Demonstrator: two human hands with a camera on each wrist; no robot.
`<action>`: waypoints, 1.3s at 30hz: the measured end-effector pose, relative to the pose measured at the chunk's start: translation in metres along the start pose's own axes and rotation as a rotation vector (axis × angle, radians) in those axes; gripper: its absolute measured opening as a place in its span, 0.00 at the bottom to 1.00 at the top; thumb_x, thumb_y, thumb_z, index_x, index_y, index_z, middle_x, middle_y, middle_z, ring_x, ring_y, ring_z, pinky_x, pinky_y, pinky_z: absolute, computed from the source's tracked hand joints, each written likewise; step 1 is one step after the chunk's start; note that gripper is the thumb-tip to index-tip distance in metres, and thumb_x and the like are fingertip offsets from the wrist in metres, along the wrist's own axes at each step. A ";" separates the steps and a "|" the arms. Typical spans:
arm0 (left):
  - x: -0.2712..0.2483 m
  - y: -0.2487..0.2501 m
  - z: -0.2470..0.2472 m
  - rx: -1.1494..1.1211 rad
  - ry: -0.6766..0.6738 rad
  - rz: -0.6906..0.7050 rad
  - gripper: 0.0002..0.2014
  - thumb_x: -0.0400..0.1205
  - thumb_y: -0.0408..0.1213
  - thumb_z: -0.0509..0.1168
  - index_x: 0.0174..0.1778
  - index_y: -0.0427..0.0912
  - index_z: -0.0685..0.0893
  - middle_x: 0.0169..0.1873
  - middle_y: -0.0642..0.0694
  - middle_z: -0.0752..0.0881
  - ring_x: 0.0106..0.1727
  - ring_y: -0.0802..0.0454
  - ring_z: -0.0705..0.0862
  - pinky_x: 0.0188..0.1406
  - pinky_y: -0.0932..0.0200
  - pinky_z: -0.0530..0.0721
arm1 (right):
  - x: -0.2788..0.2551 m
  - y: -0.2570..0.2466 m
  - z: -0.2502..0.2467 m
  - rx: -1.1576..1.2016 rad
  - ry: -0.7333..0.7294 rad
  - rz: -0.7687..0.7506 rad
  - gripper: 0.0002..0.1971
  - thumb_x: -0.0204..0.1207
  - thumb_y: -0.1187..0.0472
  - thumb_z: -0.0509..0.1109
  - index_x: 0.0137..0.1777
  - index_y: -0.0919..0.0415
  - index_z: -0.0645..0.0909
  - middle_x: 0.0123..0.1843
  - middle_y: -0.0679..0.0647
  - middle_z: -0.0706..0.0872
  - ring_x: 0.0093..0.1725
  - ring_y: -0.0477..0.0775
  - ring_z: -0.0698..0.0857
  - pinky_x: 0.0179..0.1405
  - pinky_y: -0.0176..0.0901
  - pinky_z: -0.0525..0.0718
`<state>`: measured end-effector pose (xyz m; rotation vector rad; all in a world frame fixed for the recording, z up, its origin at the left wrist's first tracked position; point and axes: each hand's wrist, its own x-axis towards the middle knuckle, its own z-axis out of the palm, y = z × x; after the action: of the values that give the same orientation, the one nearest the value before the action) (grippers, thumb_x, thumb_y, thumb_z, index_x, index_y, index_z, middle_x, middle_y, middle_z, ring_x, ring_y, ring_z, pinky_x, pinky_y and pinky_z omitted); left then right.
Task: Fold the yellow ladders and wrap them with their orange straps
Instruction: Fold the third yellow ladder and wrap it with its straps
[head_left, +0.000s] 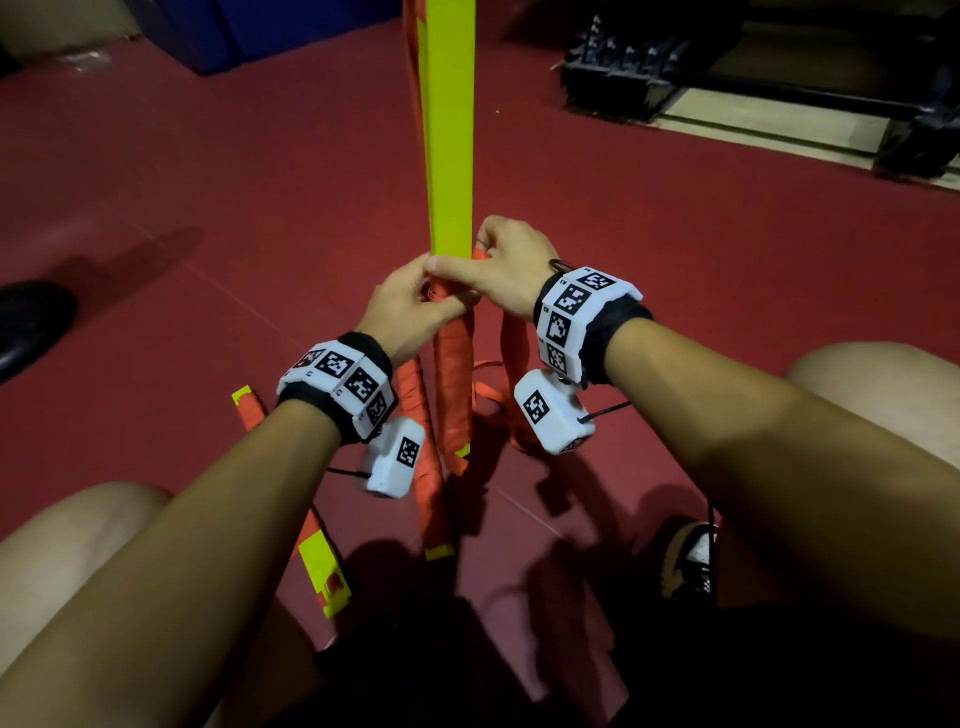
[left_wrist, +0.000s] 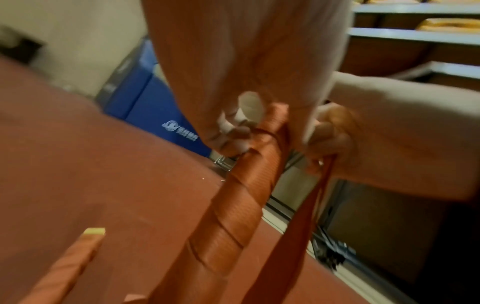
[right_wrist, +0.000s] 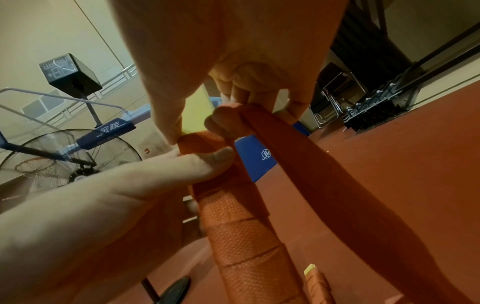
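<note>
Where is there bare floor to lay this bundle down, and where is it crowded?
Bare red floor lies to the right of the yellow ladder, short of the black rack. More lies to its left, between the blue mat and the black shoe. Crowded: between the knees, with wrapped bundles and loose strap.

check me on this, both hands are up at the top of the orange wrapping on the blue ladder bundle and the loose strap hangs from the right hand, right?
One thing is off: the ladder bundle is yellow, not blue, as the head view shows. The rest holds: the left hand and right hand meet at the top of the orange wrapping, and the loose strap hangs from the right hand.
</note>
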<state>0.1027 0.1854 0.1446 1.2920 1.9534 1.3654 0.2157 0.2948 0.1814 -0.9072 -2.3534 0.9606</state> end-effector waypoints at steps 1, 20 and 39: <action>0.001 0.000 0.000 -0.073 -0.043 -0.004 0.12 0.74 0.34 0.75 0.47 0.55 0.83 0.34 0.60 0.86 0.37 0.62 0.82 0.43 0.61 0.83 | 0.000 0.000 0.000 0.009 0.006 -0.002 0.24 0.68 0.36 0.77 0.38 0.53 0.71 0.32 0.47 0.79 0.37 0.54 0.79 0.32 0.47 0.70; 0.000 -0.008 0.001 -0.167 -0.040 -0.092 0.24 0.71 0.22 0.81 0.50 0.46 0.76 0.42 0.52 0.90 0.46 0.52 0.89 0.54 0.47 0.90 | 0.011 0.012 0.005 0.258 -0.167 -0.009 0.11 0.76 0.61 0.77 0.39 0.56 0.77 0.30 0.52 0.88 0.25 0.48 0.84 0.37 0.46 0.82; 0.000 0.001 -0.007 -0.149 -0.004 -0.087 0.21 0.73 0.25 0.77 0.61 0.43 0.85 0.52 0.41 0.91 0.54 0.49 0.89 0.61 0.47 0.87 | 0.008 0.008 -0.004 0.258 -0.114 0.025 0.16 0.76 0.50 0.78 0.35 0.55 0.75 0.25 0.49 0.86 0.23 0.48 0.81 0.30 0.39 0.77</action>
<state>0.0982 0.1820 0.1486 1.1269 1.8444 1.4340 0.2158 0.3063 0.1791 -0.7998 -2.2447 1.3211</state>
